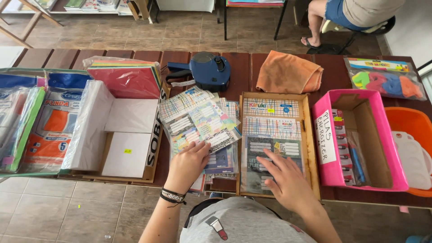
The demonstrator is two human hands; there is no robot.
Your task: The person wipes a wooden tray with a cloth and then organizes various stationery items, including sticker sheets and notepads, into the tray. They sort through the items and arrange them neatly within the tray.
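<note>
My left hand [189, 164] rests with spread fingers on a loose pile of label-sticker packets [198, 123] in clear sleeves on the wooden table. My right hand [285, 180] lies flat, fingers apart, on the nearest sticker packet [265, 150] inside a shallow wooden tray [310, 135] that holds a row of similar packets. Neither hand grips anything. A black bracelet circles my left wrist.
A blue price-label gun [204, 69] and an orange cloth [288, 72] lie at the back. A pink cardboard box [360, 139], an orange tub [411, 123] and a bag of foam shapes [384, 78] stand on the right. Envelopes and coloured paper fill boxes on the left. A seated person [355, 13] is beyond the table.
</note>
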